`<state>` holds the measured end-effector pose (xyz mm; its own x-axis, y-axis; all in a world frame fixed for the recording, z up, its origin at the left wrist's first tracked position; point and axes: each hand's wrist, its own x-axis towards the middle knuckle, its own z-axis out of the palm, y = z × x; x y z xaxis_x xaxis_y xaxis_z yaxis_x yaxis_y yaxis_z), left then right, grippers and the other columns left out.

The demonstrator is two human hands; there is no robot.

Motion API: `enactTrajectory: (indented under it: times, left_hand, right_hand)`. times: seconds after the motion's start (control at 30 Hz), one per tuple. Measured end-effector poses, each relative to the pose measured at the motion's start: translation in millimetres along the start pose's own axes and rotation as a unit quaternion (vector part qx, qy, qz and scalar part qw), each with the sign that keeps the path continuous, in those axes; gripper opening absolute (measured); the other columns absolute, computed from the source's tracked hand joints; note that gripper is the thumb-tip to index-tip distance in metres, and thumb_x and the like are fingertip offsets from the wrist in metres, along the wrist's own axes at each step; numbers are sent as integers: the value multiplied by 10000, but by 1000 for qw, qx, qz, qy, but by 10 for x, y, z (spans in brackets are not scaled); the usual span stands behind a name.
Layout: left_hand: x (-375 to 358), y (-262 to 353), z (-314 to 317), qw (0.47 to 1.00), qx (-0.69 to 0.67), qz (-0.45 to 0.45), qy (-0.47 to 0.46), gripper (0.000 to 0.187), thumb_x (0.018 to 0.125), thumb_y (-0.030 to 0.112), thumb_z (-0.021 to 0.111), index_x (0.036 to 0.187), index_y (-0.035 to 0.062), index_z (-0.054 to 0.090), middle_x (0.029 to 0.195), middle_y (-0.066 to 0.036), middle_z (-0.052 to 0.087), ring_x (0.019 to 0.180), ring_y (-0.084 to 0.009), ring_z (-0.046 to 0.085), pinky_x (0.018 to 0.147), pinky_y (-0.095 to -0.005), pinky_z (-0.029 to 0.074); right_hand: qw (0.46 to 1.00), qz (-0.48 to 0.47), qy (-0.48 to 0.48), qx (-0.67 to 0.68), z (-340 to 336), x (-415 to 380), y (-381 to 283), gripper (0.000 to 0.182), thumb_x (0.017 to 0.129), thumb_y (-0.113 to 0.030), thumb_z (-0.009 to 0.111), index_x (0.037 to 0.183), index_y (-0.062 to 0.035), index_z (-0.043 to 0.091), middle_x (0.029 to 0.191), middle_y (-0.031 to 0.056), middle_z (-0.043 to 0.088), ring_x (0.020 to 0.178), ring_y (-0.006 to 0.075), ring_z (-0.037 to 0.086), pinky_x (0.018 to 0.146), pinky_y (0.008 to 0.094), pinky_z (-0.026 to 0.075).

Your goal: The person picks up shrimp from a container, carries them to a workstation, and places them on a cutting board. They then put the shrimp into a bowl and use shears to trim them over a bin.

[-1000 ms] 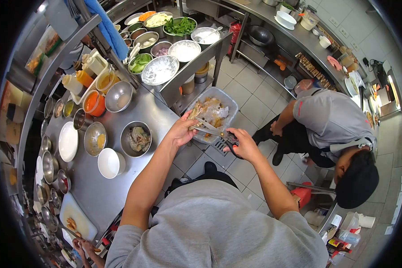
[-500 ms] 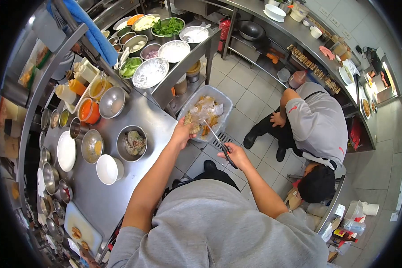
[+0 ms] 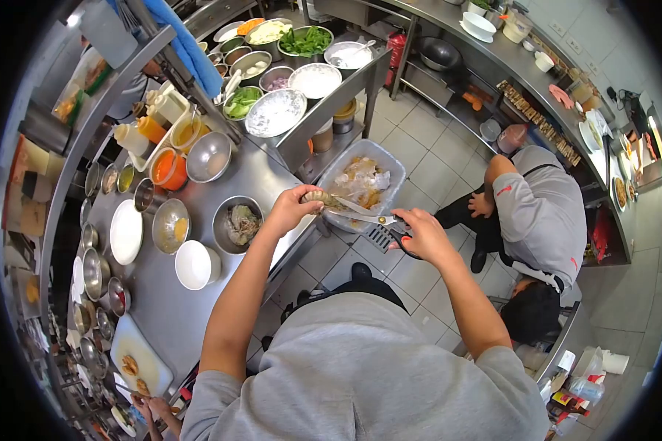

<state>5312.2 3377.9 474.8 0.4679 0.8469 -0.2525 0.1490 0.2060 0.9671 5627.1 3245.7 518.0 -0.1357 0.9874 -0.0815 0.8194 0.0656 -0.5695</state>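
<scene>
Pinched in my left hand [image 3: 288, 211] is a greyish-brown shrimp [image 3: 318, 198], held above the near side of a translucent plastic bin [image 3: 398, 176] on the floor. My right hand [image 3: 426, 237] grips a pair of scissors [image 3: 379, 219] by its dark handles. The blades point left and their tips reach the shrimp; whether they cut into it is too small to tell. Shells and clear plastic scraps lie in the bin. On the steel counter to my left, a metal bowl [image 3: 219, 225] contains more greyish shrimp [image 3: 243, 224].
A white container [image 3: 197, 265], white plate [image 3: 126, 232] and several metal bowls stand on the counter [image 3: 171, 312]. Another person's hands [image 3: 157, 409] are beside the cutting board [image 3: 143, 353]. A person in grey [image 3: 541, 198] crouches at right. Bowls of vegetables [image 3: 307, 42] line the far shelf.
The scissors have swung from pointing down into the bin to pointing left at the shrimp. The view has turned slightly left, and another person's hands now show by the cutting board.
</scene>
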Motion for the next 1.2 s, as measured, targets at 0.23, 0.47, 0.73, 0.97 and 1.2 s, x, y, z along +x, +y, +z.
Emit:
enactTrajectory:
  times: [0.23, 0.47, 0.73, 0.97, 1.2]
  left_hand:
    - [-141, 86, 2, 998, 65, -1, -13, 301, 907, 117, 703, 1189, 19, 662, 913, -4, 687, 805, -73, 608, 780, -248, 511]
    - [-198, 171, 1, 995, 74, -19, -56, 308, 908, 128, 706, 1191, 15, 667, 958, -13, 698, 854, -82, 623, 807, -256, 511]
    - [-299, 269, -70, 986, 114, 23, -123, 315, 898, 121, 719, 1199, 35, 683, 1017, -30, 683, 909, -97, 622, 836, -258, 511]
    - [-429, 521, -98, 987, 39, 0, -157, 317, 907, 92, 703, 1219, 41, 674, 1002, -33, 686, 905, -105, 637, 833, -267, 532]
    - [-445, 547, -36, 979, 8, -5, -203, 366, 912, 90, 697, 1267, 25, 636, 1016, -39, 691, 893, -103, 635, 839, -271, 533]
  right_hand:
    - [998, -10, -51, -34, -170, 62, -153, 720, 667, -351, 858, 1305, -137, 601, 1012, 122, 622, 1078, 330, 587, 972, 431, 435]
    - [995, -11, -76, -69, -281, 27, -304, 733, 671, -359, 854, 1318, -131, 592, 1025, 134, 630, 1063, 334, 599, 944, 421, 460]
    - [908, 16, -328, 260, -292, 145, 29, 670, 800, -404, 809, 1334, -89, 556, 839, -23, 532, 799, 157, 568, 717, 308, 482]
    - [775, 101, -434, 449, -391, 134, -114, 489, 916, -323, 706, 1327, -108, 551, 751, -76, 489, 643, 30, 454, 535, 189, 376]
    - [752, 97, -435, 485, -236, 131, -170, 489, 941, -307, 658, 1332, -44, 528, 786, -53, 495, 631, 43, 469, 527, 196, 385]
